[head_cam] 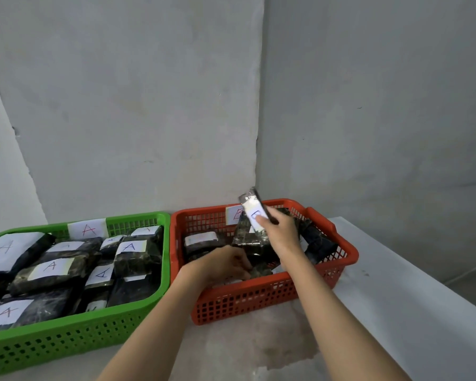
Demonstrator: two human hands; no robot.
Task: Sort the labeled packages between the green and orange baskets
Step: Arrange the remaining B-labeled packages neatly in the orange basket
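Observation:
A green basket (138, 312) on the left carries an "A" tag and is packed with several dark wrapped packages labelled A (51, 268). To its right stands an orange basket (259, 296) with a "B" tag (233, 215) on its back wall and a few dark packages inside. My right hand (279, 232) holds a small dark package with a white "B" label (254, 209) tilted upright above the orange basket. My left hand (227, 264) reaches down inside the orange basket, fingers closed on a dark package (260, 270) near its front.
Both baskets sit side by side on a pale, stained tabletop (259, 347) against a grey wall corner. The table's right edge (412, 270) runs diagonally beyond the orange basket, with floor below it.

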